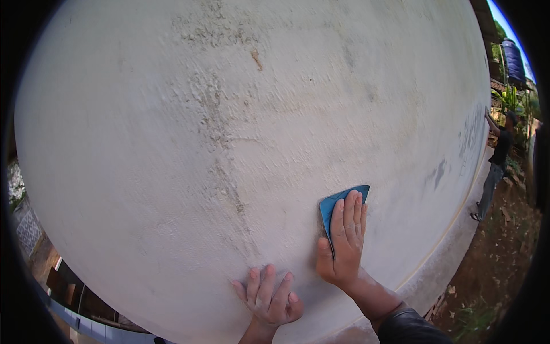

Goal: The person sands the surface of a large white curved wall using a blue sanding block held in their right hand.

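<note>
A rough, off-white plastered wall (172, 180) fills most of the view, with dark stains and ridged, flaking patches at its upper middle. My right hand (346, 241) presses a blue sheet of sandpaper (328, 206) flat against the wall at the lower right; the thumb lies at the sheet's lower left edge. To the left and lower, my left hand (273, 296) rests on the wall with its fingers spread and holds nothing. Pale dust coats the fingers of both hands.
At the far right another person (500, 146) in dark clothes stands with raised hands on the wall. A concrete ledge (451, 249) runs along the wall's foot, beside brown soil (485, 266) with debris. A blue water tank (513, 60) stands beyond. Tiled surfaces show at lower left.
</note>
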